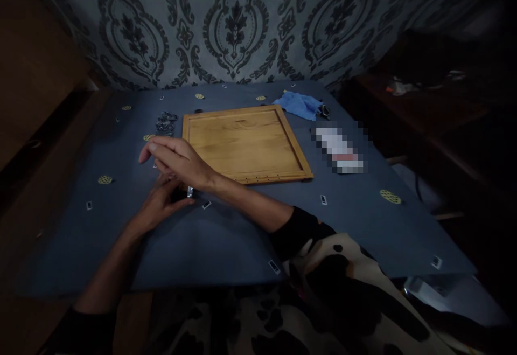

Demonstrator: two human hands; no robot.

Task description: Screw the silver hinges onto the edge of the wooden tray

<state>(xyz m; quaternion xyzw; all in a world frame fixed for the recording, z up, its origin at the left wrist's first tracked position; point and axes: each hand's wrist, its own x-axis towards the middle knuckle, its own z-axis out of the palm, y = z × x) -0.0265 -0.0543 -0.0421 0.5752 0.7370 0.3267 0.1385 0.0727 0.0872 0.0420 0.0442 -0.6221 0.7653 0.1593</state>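
Note:
My left hand [159, 201] is low over the table, thumb pointing right, and grips a small shiny metal piece [190, 192]; most of the piece is hidden by my hands. Crossing above it from the right, my right hand [181, 162] has its fingers stretched out to the left and slightly bent at the tips. Its underside cannot be seen. Just behind the hands lies a framed wooden panel [242, 142], with a row of small dark holes along its near edge. A small heap of metal parts [165, 123] sits left of the panel.
The table [226, 247] has a blue patterned cover. A crumpled blue cloth [299, 104] lies behind the panel's right corner, beside a small dark metal item [324, 110]. A pixelated item [339, 150] is to the right. A patterned curtain or wall covering [236, 26] rises behind.

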